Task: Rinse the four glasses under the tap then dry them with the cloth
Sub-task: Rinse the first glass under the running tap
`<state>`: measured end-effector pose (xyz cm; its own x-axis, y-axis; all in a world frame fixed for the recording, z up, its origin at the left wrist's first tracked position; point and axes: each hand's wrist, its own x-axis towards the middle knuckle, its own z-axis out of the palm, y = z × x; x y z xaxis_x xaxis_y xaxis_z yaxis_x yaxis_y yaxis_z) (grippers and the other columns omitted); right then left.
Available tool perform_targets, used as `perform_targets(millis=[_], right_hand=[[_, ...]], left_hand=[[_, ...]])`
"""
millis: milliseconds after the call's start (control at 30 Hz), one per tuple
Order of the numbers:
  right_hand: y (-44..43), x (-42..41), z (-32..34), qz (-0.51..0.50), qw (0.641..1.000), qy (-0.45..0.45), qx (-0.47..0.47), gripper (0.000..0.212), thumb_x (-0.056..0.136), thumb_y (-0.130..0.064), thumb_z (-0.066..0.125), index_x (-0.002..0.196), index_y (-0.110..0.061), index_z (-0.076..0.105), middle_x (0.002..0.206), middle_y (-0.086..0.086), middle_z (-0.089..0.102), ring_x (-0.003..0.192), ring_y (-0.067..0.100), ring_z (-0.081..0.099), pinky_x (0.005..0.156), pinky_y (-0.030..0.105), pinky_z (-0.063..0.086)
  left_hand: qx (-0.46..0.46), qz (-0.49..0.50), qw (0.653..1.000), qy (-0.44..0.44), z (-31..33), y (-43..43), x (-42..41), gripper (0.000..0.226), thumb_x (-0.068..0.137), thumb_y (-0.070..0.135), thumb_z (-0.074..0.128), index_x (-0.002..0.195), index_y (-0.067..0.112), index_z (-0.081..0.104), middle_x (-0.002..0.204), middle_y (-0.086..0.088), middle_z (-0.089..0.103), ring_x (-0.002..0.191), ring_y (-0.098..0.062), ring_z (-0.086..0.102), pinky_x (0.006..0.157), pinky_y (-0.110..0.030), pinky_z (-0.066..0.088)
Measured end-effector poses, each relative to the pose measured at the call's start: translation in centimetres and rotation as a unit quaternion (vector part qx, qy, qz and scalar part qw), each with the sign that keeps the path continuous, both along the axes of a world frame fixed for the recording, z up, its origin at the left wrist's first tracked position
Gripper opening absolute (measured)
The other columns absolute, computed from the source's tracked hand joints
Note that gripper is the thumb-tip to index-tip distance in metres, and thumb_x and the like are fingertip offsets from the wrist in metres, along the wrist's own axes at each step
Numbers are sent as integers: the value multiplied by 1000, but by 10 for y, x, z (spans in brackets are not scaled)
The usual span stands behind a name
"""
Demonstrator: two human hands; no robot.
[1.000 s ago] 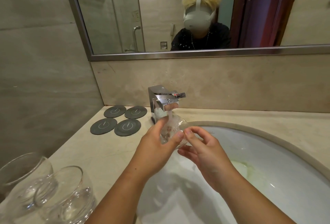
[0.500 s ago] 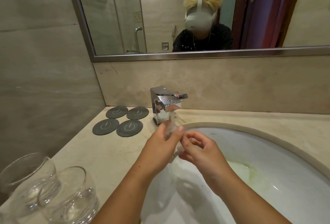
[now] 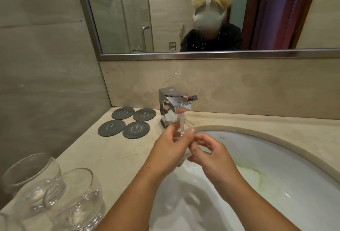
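My left hand [image 3: 171, 147] grips a clear glass [image 3: 179, 134] under the chrome tap [image 3: 172, 107], where a thin stream of water runs onto it. My right hand [image 3: 207, 150] has its fingers curled against the glass's right side, thumb and forefinger touching it. Most of the glass is hidden between the hands. Two more clear round glasses [image 3: 29, 181] [image 3: 77, 199] stand on the counter at the lower left, and the edge of a third [image 3: 5, 221] shows in the corner. No cloth is in view.
Several dark round coasters [image 3: 127, 122] lie on the beige counter [image 3: 110, 153] left of the tap. The white oval basin [image 3: 276, 184] fills the lower right. A mirror [image 3: 202, 13] hangs on the wall above.
The glass has turned from lying tilted with its bowl showing to being nearly covered by both hands under the stream. The hands have drawn closer together and sit slightly lower.
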<state>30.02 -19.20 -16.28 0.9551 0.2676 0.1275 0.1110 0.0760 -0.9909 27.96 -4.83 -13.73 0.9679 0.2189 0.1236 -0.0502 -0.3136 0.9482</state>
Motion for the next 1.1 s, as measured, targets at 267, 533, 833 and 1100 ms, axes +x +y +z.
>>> perform_targets(millis=[267, 533, 833, 1100], right_hand=[[1, 6, -4, 7, 997, 48, 56, 8, 98, -27, 75, 99, -20, 79, 109, 22, 73, 94, 29, 74, 94, 46, 64], [-2, 10, -3, 8, 969, 170, 179, 27, 100, -25, 72, 120, -9, 73, 120, 22, 76, 88, 32, 73, 94, 40, 62], [2, 7, -3, 5, 975, 175, 140, 47, 102, -20, 71, 147, -21, 58, 121, 11, 76, 100, 32, 79, 91, 42, 65], [5, 2, -4, 47, 986, 152, 56, 22, 106, -26, 64, 125, -18, 74, 105, 4, 83, 99, 28, 80, 89, 38, 65]], left_hand=[[-10, 67, 997, -22, 8, 8, -3, 32, 110, 43, 46, 100, 35, 75, 94, 9, 80, 80, 0, 69, 69, -15, 49], [206, -21, 978, -23, -2, 11, -14, 73, 88, 39, 82, 146, 51, 40, 129, 31, 53, 105, 35, 43, 85, 8, 32], [-18, 66, 998, 12, -7, 18, -4, 40, 95, 50, 72, 131, 36, 61, 111, 11, 78, 96, -6, 75, 83, -31, 62], [-74, 69, 994, 51, -8, 14, 2, 47, 98, 60, 61, 126, 23, 67, 105, 0, 78, 93, -14, 78, 80, -36, 65]])
